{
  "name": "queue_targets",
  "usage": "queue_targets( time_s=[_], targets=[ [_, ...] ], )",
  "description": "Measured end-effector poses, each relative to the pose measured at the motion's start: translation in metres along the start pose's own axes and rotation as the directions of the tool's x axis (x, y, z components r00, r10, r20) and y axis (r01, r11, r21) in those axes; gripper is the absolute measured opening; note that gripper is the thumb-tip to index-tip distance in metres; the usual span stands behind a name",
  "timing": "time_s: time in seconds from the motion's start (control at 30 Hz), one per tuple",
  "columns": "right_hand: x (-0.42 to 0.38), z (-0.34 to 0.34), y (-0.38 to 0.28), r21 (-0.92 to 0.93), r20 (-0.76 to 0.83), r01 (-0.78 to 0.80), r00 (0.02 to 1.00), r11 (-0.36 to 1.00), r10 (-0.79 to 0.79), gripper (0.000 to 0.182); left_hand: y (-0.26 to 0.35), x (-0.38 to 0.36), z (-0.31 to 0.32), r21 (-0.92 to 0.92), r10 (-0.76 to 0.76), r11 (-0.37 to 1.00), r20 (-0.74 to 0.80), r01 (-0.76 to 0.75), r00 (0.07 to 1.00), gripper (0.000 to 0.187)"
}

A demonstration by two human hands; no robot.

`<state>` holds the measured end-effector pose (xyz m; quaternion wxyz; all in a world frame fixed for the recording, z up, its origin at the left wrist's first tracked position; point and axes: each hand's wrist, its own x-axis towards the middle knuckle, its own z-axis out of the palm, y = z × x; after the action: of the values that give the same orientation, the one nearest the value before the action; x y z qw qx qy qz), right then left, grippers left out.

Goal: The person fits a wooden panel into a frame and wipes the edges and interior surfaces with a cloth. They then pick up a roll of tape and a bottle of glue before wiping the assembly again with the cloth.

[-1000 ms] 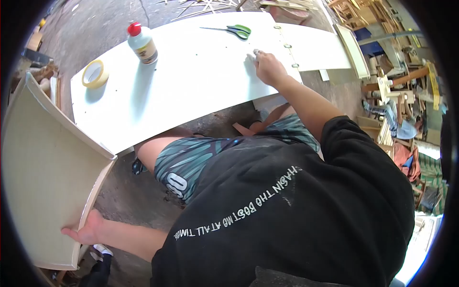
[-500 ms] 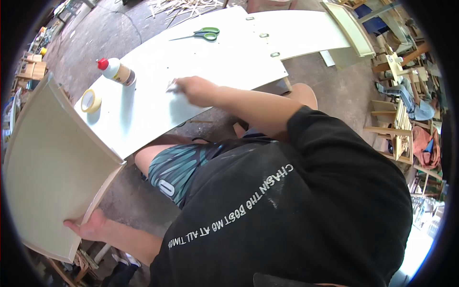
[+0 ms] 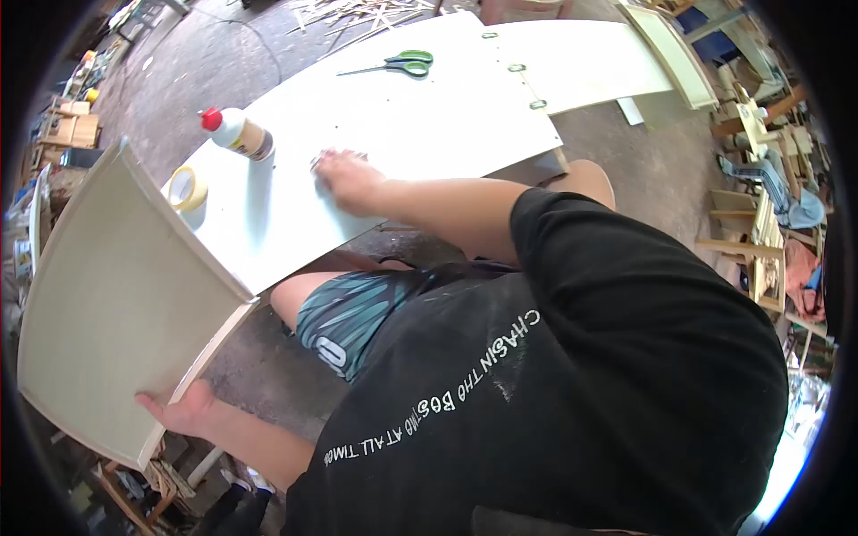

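My right hand is low over the white board, its fingers curled round something small and pale that I cannot make out. My left hand grips the near edge of an upright, framed cream panel, the thumb on its face and the other fingers mostly hidden. Between the panel and my right hand stand a glue bottle with a red cap and a roll of tape. Green-handled scissors lie farther back on the board.
Small metal fittings sit along the joint with a second white board. A raised cream frame stands at its end. Wood strips litter the floor. Another person is at the far right, among wooden pieces.
The whole view has shifted, so the board and panel appear farther right. My right hand has turned and come down onto the board. My left hand keeps its hold on the panel.
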<state>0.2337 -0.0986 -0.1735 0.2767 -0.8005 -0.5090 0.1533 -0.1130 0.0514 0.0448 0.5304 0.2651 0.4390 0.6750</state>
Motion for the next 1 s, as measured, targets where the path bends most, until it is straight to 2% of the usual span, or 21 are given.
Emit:
queue_targets(
  time_s=[0.1,0.2,0.23,0.27,0.3,0.33,0.37,0.4,0.43,0.47,0.53,0.6,0.7,0.73,0.77,0.8,0.83,0.87,1.0],
  targets=[
    [0.034,0.037,-0.027,-0.072,0.084,0.233,0.97,0.97,-0.226,0.042,0.005,-0.007,0.008,-0.019,-0.044,0.999,-0.087,0.042,0.995,0.058],
    [0.079,0.046,-0.008,-0.12,0.137,0.262,0.96,0.958,-0.245,0.039,0.013,-0.013,0.004,-0.056,-0.052,0.997,-0.088,0.047,0.995,0.06],
    [0.086,0.035,0.0,-0.027,0.115,0.047,0.992,0.999,-0.044,0.036,0.015,-0.012,0.0,-0.055,-0.045,0.998,-0.085,0.04,0.995,0.061],
    [0.078,0.008,0.012,-0.079,0.06,0.122,0.991,0.989,-0.118,0.034,0.015,-0.011,-0.004,-0.059,-0.039,0.998,-0.081,0.035,0.996,0.061],
    [0.07,-0.008,0.023,-0.148,0.042,0.088,0.996,0.985,-0.083,0.035,0.014,-0.01,-0.009,-0.065,-0.037,0.997,-0.08,0.032,0.996,0.062],
    [0.055,-0.02,0.037,-0.117,-0.007,0.022,1.0,0.993,-0.023,0.039,0.013,-0.008,-0.015,-0.067,-0.039,0.997,-0.07,0.034,0.997,0.062],
    [0.038,-0.025,0.069,-0.111,-0.057,0.086,0.994,0.99,-0.093,0.039,0.013,-0.003,-0.021,-0.07,-0.04,0.997,-0.06,0.035,0.997,0.061],
    [0.01,-0.049,0.078,-0.153,-0.071,0.064,0.995,0.986,-0.076,0.041,0.012,0.0,-0.027,-0.077,-0.04,0.996,-0.052,0.036,0.998,0.061],
    [-0.016,-0.059,0.104,-0.134,-0.178,0.034,0.982,0.99,-0.058,0.033,0.01,0.001,-0.029,-0.074,-0.035,0.997,-0.039,0.032,0.999,0.06],
    [-0.04,-0.07,0.128,-0.11,-0.274,-0.07,0.961,0.991,0.037,0.033,0.008,0.0,-0.031,-0.067,-0.032,0.997,-0.028,0.031,0.999,0.06],
    [-0.089,-0.118,0.152,-0.072,-0.283,-0.222,0.94,0.972,0.193,0.035,0.004,-0.006,-0.032,-0.043,-0.015,0.999,-0.041,0.013,0.999,0.059],
    [-0.14,-0.141,0.166,-0.172,-0.4,-0.379,0.87,0.909,0.288,0.036,-0.001,-0.012,-0.021,-0.004,-0.006,1.0,-0.06,0.006,0.998,0.058],
    [-0.192,-0.135,0.166,-0.128,-0.445,-0.488,0.806,0.863,0.39,0.036,-0.007,-0.018,-0.011,-0.112,-0.103,0.989,-0.017,0.1,0.995,0.058],
    [-0.196,-0.123,0.162,-0.183,-0.475,-0.474,0.81,0.861,0.345,0.037,-0.01,-0.019,-0.008,-0.114,-0.107,0.988,0.018,0.108,0.994,0.058],
    [-0.194,-0.116,0.141,-0.134,-0.472,-0.481,0.8,0.866,0.371,0.036,-0.016,-0.018,-0.007,-0.116,-0.103,0.987,0.054,0.109,0.993,0.058],
    [-0.186,-0.104,0.131,-0.126,-0.421,-0.389,0.854,0.913,0.305,0.036,-0.02,-0.018,-0.006,-0.119,-0.091,0.988,0.09,0.101,0.992,0.058],
    [-0.174,-0.094,0.122,-0.111,-0.371,-0.274,0.903,0.955,0.216,0.035,-0.024,-0.017,-0.002,-0.135,-0.159,0.974,0.157,0.181,0.975,0.058],
    [-0.165,-0.083,0.106,-0.125,-0.347,-0.226,0.922,0.966,0.171,0.036,-0.027,-0.016,0.001,-0.152,-0.201,0.96,0.214,0.236,0.956,0.058],
    [-0.086,-0.045,0.046,-0.106,-0.155,0.007,0.988,0.994,-0.024,0.039,-0.033,-0.036,0.037,-0.149,-0.212,0.955,0.254,0.255,0.944,0.059]
  ],
)
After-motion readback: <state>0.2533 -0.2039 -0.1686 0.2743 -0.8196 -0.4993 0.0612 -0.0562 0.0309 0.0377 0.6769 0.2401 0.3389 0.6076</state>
